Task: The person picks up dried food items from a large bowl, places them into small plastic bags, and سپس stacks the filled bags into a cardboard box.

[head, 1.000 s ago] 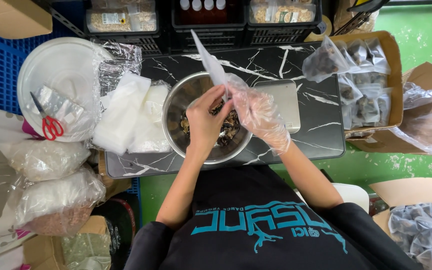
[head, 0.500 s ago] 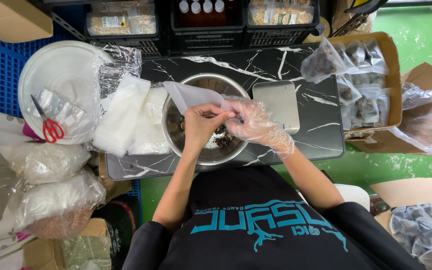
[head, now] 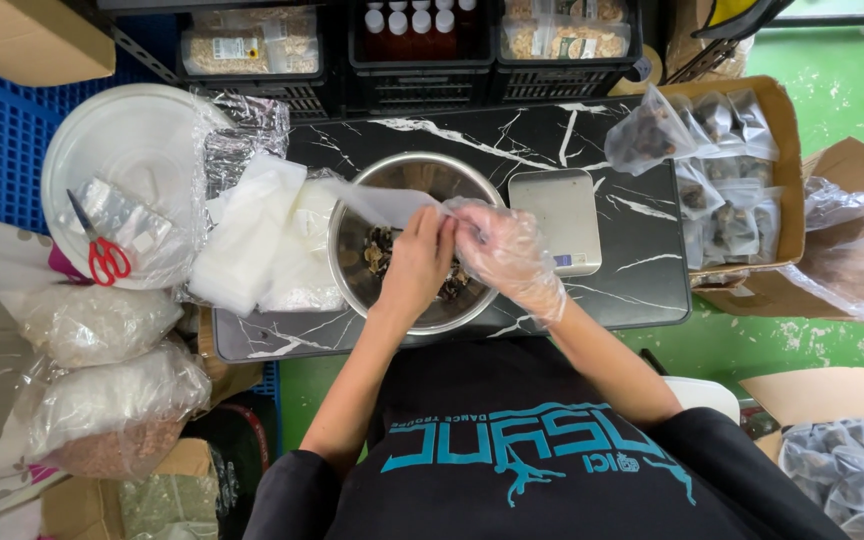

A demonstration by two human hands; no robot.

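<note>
Over a steel bowl [head: 404, 180] with dark dried pieces in it, both my hands grip one small clear plastic bag [head: 382, 204]. My bare left hand [head: 419, 262] pinches the bag's mouth. My right hand [head: 504, 252], in a thin clear glove, holds the same end from the right. The bag lies flat, pointing left across the bowl. A pile of empty clear bags [head: 260, 240] lies just left of the bowl.
A small grey scale [head: 554, 220] sits right of the bowl on the black marble-patterned table [head: 642, 280]. A cardboard box [head: 732, 190] of filled bags stands at the right. At the left are a white lid with red scissors [head: 104, 255], and plastic sacks [head: 102, 400]. Crates line the back.
The bag stood up above the bowl a second ago; it has swung down to lie flat, pointing left. Both hands have stayed over the bowl.
</note>
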